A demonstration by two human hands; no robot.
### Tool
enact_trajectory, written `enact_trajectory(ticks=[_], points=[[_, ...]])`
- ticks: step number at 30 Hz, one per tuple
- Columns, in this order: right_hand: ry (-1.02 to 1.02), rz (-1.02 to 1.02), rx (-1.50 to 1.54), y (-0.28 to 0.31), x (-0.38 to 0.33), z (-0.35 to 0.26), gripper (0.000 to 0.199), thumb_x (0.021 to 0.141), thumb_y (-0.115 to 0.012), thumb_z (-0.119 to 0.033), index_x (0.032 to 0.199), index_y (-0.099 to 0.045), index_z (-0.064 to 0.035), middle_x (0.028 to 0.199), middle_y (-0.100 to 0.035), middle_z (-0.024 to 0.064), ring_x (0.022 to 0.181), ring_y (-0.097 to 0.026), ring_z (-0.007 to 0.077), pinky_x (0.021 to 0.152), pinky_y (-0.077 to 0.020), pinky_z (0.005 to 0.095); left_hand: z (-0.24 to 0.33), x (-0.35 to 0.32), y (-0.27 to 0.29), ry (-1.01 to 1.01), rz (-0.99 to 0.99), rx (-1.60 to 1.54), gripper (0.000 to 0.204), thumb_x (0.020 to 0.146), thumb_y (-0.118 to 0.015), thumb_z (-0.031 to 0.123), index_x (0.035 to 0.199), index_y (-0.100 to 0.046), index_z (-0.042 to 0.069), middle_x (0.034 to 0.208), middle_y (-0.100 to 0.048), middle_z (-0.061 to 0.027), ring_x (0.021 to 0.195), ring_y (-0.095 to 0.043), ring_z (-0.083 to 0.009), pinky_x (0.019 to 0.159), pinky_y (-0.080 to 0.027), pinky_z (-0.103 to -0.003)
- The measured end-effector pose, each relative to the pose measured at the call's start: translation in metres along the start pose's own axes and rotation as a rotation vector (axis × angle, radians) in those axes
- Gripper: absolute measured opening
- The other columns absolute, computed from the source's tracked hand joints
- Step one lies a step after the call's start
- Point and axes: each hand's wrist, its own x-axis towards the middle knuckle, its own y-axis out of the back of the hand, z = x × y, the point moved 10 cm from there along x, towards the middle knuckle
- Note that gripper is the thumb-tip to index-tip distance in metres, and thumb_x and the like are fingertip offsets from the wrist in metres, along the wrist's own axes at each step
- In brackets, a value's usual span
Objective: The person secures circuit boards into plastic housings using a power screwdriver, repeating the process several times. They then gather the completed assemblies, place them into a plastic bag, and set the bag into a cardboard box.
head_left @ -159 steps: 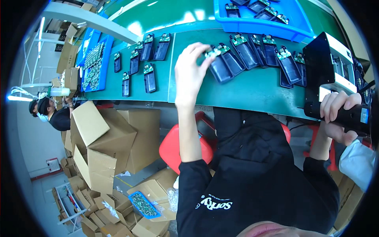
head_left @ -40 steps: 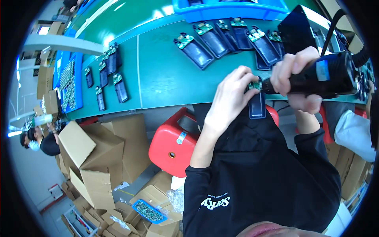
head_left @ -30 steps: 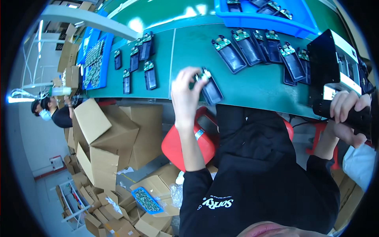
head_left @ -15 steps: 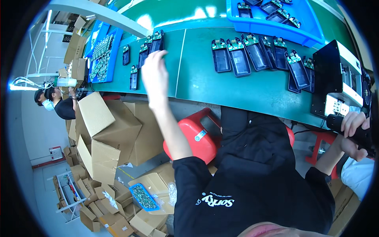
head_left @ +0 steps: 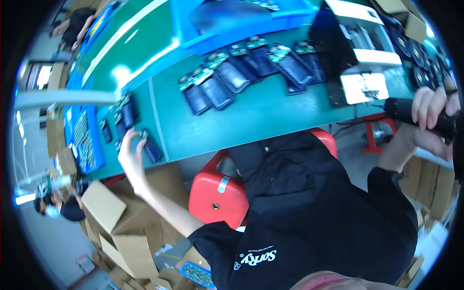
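Well left of the black-and-white boxy machine point(head_left: 333, 53), the left hand point(head_left: 130, 157), half open, is at a black oblong casing point(head_left: 152, 150), contact unclear; right of the machine, the right hand point(head_left: 427, 111) encircles a black cylindrical tool point(head_left: 398, 108). A light edge pinch seems best.

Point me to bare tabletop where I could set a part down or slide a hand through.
The green tabletop is bare between the fanned row of black cases and the table's front edge, and between that row and the dark case at the left hand. It's crowded beside the blue bin, where cases overlap.
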Motion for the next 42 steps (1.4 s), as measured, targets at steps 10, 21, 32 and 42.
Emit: enact_trajectory(ticks=[10,21,32,42], points=[[-0.063,-0.078,-0.112,0.015,-0.003,0.008,0.064,0.085,-0.053,-0.068,0.108,-0.045,-0.0080,0.071,-0.046,0.0007,0.051,-0.046,0.0084,0.048,-0.0398,0.0221,0.103,-0.020,-0.037,-0.051,-0.196,-0.282,0.031,0.076,-0.072,-0.005,0.106,-0.064,0.000,0.107,-0.068,-0.0082,0.099,-0.064,-0.0184,0.084,-0.049,-0.031],[-0.111,0.030,-0.171,0.026,-0.009,0.022,0.063,0.087,-0.048,-0.067,0.105,-0.046,-0.0072,0.068,-0.044,0.0003,0.048,-0.044,0.0067,0.046,-0.0387,0.0212,0.168,-0.032,-0.065,-0.150,-0.205,-0.516,0.027,0.071,-0.075,-0.009,0.095,-0.064,-0.003,0.102,-0.066,-0.0119,0.098,-0.063,-0.0212,0.089,-0.049,-0.031],[-0.197,-0.074,0.017,0.004,-0.018,0.025,0.070,0.084,-0.052,-0.073,0.111,-0.044,-0.0088,0.072,-0.048,0.0017,0.052,-0.049,0.0105,0.047,-0.0423,0.0235,0.257,-0.042,-0.104,-0.240,-0.255,-0.709,0.027,0.069,-0.079,-0.002,0.092,-0.065,-0.001,0.100,-0.065,-0.0097,0.093,-0.065,-0.0214,0.084,-0.050,-0.030],[-0.152,-0.265,0.248,-0.098,-0.017,0.071,0.072,0.076,-0.071,-0.064,0.111,-0.039,-0.0083,0.072,-0.051,0.0034,0.053,-0.051,0.0117,0.049,-0.0447,0.0237,0.327,-0.037,-0.136,-0.350,-0.365,-0.837,0.028,0.069,-0.076,-0.001,0.092,-0.060,0.002,0.098,-0.059,-0.0083,0.092,-0.062,-0.0282,0.079,-0.051,-0.035]])
